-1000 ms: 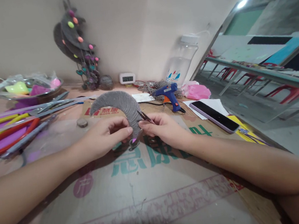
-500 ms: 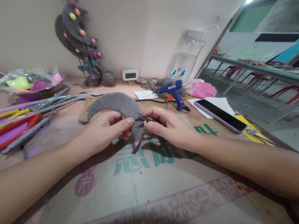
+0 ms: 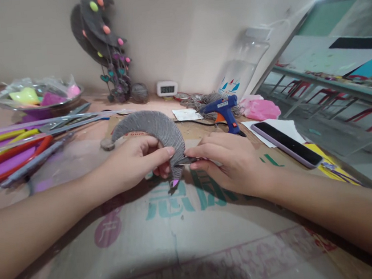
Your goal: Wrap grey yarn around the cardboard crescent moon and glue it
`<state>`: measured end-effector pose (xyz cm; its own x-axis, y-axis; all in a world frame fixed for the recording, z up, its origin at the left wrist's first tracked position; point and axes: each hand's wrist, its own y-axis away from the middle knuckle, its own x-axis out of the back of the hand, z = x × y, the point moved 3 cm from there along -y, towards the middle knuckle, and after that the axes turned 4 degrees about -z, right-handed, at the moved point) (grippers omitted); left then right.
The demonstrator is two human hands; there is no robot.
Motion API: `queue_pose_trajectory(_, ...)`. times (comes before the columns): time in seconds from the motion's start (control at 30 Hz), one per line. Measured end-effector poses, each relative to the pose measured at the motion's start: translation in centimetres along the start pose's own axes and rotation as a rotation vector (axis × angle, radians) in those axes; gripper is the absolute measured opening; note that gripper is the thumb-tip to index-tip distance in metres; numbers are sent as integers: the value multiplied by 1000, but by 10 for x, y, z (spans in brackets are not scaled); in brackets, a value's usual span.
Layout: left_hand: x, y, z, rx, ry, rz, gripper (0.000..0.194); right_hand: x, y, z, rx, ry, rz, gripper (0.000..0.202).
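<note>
A crescent shape (image 3: 152, 123) wound closely in grey yarn is held over the cardboard (image 3: 125, 254). My left hand (image 3: 141, 158) pinches it near its lower end, thumb on top and fingers curled beneath. At the tip, a small purple patch (image 3: 175, 183) shows uncovered by yarn. My right hand (image 3: 231, 163) is closed at the right edge of the crescent, its thumb and fingers pinching a stretch of grey yarn (image 3: 188, 160) that runs onto the narrow end.
Behind my right hand lie a blue glue gun (image 3: 225, 110) and a phone (image 3: 285, 144). To the left are red-handled pliers (image 3: 14, 165) and a metal bowl (image 3: 38, 112). A small digital clock (image 3: 167, 88) and a water bottle (image 3: 242, 63) stand by the wall.
My right hand has shifted slightly right and down from the crescent's edge, with the yarn stretched between. My left hand keeps its hold. The view has moved a little.
</note>
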<state>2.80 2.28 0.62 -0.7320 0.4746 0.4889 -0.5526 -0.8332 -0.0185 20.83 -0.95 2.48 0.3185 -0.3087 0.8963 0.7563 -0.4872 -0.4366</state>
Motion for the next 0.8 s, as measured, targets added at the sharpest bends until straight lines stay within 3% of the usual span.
queue_pose_trajectory(0.8,0,-1,1,29,105,-61,36,-1,-2,-7,49,202,-74,25)
